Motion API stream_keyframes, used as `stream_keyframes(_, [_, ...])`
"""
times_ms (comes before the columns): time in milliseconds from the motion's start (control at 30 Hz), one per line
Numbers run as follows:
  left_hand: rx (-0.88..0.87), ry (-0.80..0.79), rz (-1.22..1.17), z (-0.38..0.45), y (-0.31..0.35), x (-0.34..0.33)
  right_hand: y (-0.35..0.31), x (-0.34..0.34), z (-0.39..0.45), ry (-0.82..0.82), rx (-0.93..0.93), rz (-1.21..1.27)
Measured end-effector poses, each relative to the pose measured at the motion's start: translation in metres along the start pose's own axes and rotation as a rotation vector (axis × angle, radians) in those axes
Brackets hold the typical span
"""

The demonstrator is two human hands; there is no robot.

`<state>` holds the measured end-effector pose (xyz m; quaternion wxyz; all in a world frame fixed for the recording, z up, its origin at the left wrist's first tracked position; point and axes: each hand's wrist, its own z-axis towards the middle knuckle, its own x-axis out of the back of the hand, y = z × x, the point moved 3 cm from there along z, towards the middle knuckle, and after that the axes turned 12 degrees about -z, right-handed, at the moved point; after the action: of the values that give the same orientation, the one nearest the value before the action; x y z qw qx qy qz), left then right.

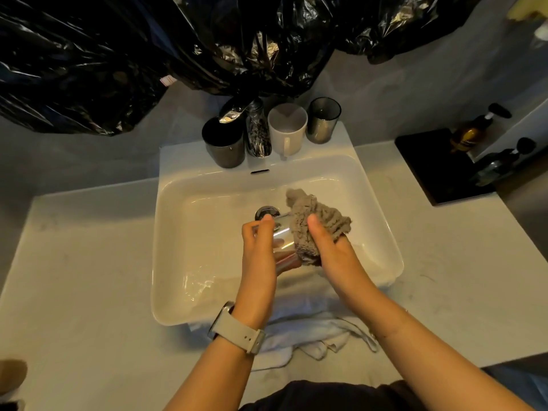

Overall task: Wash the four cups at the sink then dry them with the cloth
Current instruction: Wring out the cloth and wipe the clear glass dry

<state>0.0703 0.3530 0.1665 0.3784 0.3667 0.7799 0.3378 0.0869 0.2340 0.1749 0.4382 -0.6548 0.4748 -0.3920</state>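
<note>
Gripping a clear glass cup (281,235) over the white sink (382,221), the left hand (258,250), a pale watch (237,327) on its wrist, curls its fingers around the cup's side. Just to its right, the right hand (329,247) clutches a bunched grey cloth (314,221) pressed against the cup's open end. Along the sink's back rim, from left to right, stand a dark cup (222,146), the chrome tap (256,129), a white mug (287,129) and a smoky glass cup (322,120). A white towel (314,336) lies crumpled on the tabletop (89,277) at the sink's near edge. Farther right, bottles (471,132) stand by a black tray (430,161).
</note>
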Motion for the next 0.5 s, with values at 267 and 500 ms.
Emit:
stream_keyframes(267, [-0.468, -0.054, 0.539, -0.009, -0.005, 0.004, 0.012, -0.005, 0.014, 0.038, -0.298, 0.279])
stream_keyframes(500, [-0.485, -0.091, 0.438, -0.001, -0.002, 0.009, 0.012, -0.011, 0.009, 0.084, -0.200, 0.208])
